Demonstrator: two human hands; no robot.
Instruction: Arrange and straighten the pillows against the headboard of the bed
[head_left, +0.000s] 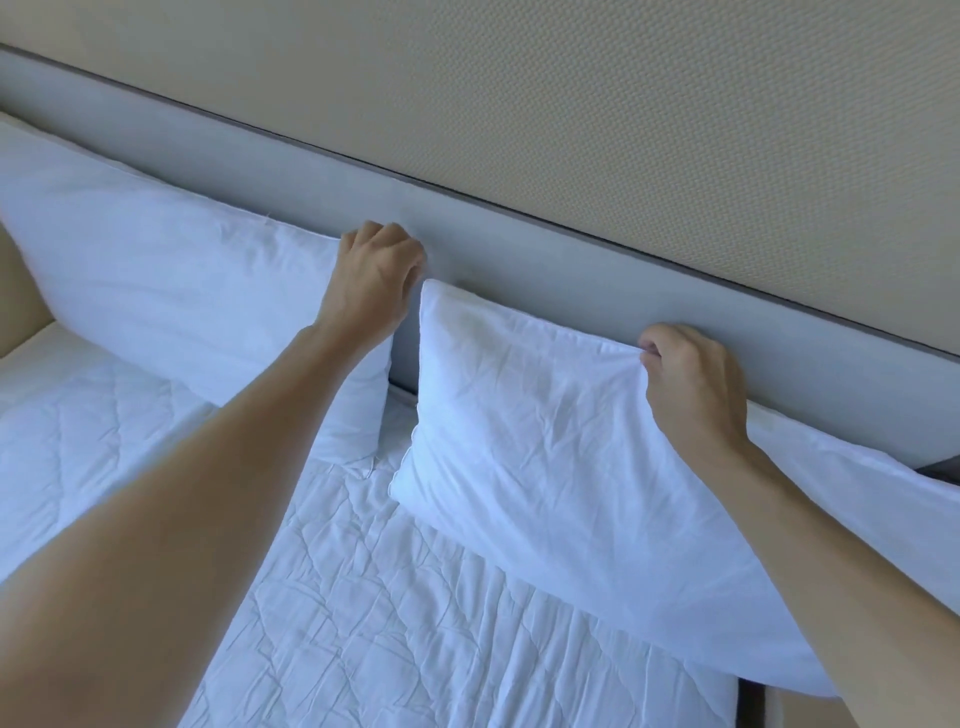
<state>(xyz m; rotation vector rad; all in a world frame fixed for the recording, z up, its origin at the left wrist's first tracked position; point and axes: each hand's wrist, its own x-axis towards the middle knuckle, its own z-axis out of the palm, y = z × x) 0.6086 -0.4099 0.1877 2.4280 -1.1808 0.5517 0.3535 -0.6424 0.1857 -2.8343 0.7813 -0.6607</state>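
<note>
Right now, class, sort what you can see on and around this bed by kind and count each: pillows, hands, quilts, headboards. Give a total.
Pillows: 2, left pillow and right pillow
Hands: 2, left hand and right hand
Quilts: 1, white quilt
Headboards: 1, grey headboard
Total: 6

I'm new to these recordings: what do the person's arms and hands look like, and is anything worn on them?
Both forearms are bare, no sleeves in view. The left hand and right hand have no gloves, and no rings, watch or bracelets are visible.
</note>
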